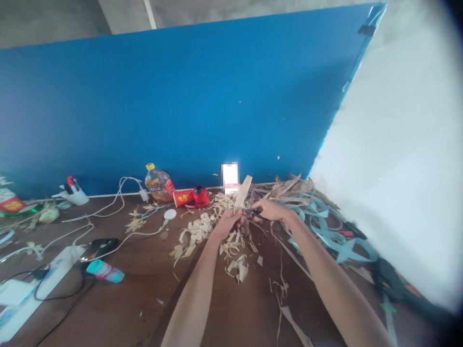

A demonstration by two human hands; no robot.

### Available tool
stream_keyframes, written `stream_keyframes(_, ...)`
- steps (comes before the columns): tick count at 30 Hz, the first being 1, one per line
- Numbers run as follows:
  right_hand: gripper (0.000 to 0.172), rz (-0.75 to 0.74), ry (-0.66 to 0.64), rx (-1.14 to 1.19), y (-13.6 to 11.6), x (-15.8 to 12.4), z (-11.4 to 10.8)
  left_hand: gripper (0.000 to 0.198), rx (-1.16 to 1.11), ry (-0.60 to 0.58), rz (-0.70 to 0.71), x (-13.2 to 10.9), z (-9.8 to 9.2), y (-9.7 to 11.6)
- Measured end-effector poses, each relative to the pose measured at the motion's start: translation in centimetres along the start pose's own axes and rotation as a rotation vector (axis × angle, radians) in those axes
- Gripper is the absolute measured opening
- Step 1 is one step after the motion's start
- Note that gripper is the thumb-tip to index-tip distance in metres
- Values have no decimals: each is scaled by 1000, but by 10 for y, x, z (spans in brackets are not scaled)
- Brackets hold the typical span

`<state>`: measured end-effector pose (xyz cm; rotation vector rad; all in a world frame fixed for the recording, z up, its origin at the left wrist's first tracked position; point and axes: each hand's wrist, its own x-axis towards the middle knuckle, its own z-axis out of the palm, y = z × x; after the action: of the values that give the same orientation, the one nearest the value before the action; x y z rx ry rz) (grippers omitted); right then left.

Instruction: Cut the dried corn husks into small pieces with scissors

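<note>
My left hand (230, 222) is closed around the lower end of a flat, pale dried-husk strip (244, 190), which stands up tilted to the right. My right hand (269, 210) grips dark-handled scissors (258, 213), their blades pointing left at the strip just above my left fingers. Whether the blades are parted is too small to tell. Under and around both hands lie curled cream-coloured cuttings (237, 267). A heap of small pale pieces (198, 229) sits left of my left hand.
Long dried strips (289, 187) and a tangle of light-blue ribbon (320, 217) lie at the right. Behind stand a bottle (159, 184), a red cup (183, 197) and a blue panel (181, 106). A power strip (43, 294), cables and a teal roll (104, 271) occupy the left.
</note>
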<state>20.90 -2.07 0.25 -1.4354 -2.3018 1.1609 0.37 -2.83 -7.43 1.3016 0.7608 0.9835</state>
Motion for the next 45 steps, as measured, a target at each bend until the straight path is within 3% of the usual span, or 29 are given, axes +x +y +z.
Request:
stream_keyframes(4, 33, 51, -38, 35, 5, -2, -3, 39, 19, -11, -8, -1, -1, -1)
stream_keyframes(9, 27, 4, -91, 101, 6, -7, -6, 39, -30, -31, -52, -2, 1, 2)
stream_keyframes(18, 29, 83, -166, 26, 7, -16, -13, 81, -194, 10, 59, -3, 4, 10)
stream_keyframes(24, 29, 127, -220, 63, 6, -18, -12, 50, -54, -30, 100, -3, -1, 4)
stream_keyframes(28, 25, 127, -238, 56, 8, -17, -13, 56, -46, -37, 62, -3, -1, 4)
stream_keyframes(38, 27, 189, -225, 45, 19, -13, -10, 60, -58, 32, 120, -1, -1, 4)
stream_keyframes(45, 24, 260, -95, -28, 17, -17, -19, 66, -139, 81, 122, 1, -1, 2)
